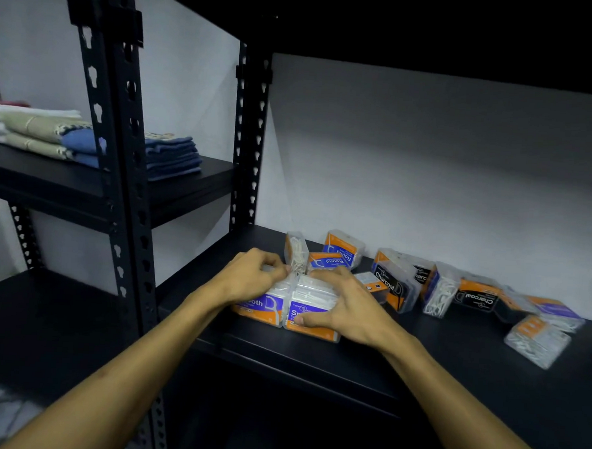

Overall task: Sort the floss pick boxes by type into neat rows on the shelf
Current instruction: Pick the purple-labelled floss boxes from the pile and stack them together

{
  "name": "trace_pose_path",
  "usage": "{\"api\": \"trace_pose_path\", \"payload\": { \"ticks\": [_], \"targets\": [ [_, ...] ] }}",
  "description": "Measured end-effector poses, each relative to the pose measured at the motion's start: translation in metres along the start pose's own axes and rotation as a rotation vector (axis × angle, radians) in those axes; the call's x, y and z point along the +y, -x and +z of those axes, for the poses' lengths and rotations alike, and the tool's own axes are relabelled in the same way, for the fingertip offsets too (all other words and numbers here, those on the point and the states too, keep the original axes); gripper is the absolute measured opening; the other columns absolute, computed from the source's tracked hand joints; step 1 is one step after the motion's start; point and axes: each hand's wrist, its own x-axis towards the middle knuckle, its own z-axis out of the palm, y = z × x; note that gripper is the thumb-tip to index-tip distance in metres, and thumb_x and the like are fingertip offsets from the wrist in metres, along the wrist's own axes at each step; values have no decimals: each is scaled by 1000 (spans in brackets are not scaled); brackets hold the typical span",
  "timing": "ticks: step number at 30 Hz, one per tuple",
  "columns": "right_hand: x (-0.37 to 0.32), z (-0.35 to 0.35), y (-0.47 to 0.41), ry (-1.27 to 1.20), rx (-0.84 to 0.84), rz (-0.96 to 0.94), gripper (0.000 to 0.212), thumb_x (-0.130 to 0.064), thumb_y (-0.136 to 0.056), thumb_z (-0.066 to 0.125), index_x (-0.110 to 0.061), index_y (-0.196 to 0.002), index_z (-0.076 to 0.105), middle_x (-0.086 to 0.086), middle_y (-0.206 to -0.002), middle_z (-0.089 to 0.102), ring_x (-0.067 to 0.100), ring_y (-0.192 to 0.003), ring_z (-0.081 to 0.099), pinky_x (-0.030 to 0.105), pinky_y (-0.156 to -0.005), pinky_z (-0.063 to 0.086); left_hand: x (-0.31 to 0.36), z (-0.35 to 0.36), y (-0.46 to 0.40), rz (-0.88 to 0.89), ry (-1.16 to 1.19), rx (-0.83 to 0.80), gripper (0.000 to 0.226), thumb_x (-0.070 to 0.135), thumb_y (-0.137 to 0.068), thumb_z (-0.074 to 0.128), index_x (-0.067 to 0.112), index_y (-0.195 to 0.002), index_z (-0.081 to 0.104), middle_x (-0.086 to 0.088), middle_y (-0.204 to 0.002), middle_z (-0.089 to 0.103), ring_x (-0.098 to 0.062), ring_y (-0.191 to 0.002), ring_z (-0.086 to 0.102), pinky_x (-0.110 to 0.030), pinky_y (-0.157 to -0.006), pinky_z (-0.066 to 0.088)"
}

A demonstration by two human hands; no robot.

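Two clear plastic floss pick boxes with purple-and-orange "Smooth" labels stand side by side at the front left of the black shelf [349, 368], touching each other: the left Smooth box [261, 306] and the right Smooth box [312, 314]. The left hand [250, 277] lies over the top of the left box with fingers curled at its far upper edge; the right hand [341, 305] grips the right box, thumb on the label face, fingers wrapped over the top. Behind them lie two "Round" boxes [341, 252], one propped against the other, and a box on end [296, 253] showing white picks. To the right, well apart from the hands, "Charcoal" boxes [393, 281] and further mixed boxes [535, 340] lie tumbled at angles, unsorted. Judgement: the boxes look light, rigid and thin-walled, with smooth glossy sides likely to slip under a loose pinch; the loose picks inside would shift if tilted. Best hold appears to be across the two broad faces or over the top edge, with moderate pressure so the lid does not pop. Sliding them along the shelf should suit squaring the row. Folded cloths [168, 155] sit on the neighbouring rack
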Motion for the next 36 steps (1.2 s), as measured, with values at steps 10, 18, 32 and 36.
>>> {"api": "trace_pose_path", "payload": {
  "ticks": [10,18,32,36],
  "targets": [
    [3,7,-3,-2,14,41,95,-56,-66,86,-28,-146,42,-5,-142,46,11,-125,44,33,-106,42,3,-4,4,3,-12,-28,27,47,-98,53,27,-102,71,12,-85,70,-3,-76,69,-16,-63,47],
    [-2,5,1,207,40,-45,93,-70,-71,73,-27,-147,44,-2,-142,51,17,-129,42,40,-108,39,12,-3,8,69,-411,51,30,51,-100,38,40,-108,65,12,-97,69,-13,-92,66,-29,-65,43],
    [36,-78,78,51,391,0,62,-52,-91,64,-22,-143,47,-1,-142,53,17,-130,49,45,-110,39,125,34,14,469,-324,55,44,54,-98,43,26,-129,59,1,-128,66,-20,-118,59,-39,-99,47],
    [84,-120,122,44,529,85,49,-43,-91,67,-22,-133,56,-4,-122,60,17,-113,57,44,-101,47,179,90,15,590,-317,32,44,52,-97,44,28,-134,51,0,-134,61,-21,-123,53,-41,-101,45]
  ]
}}
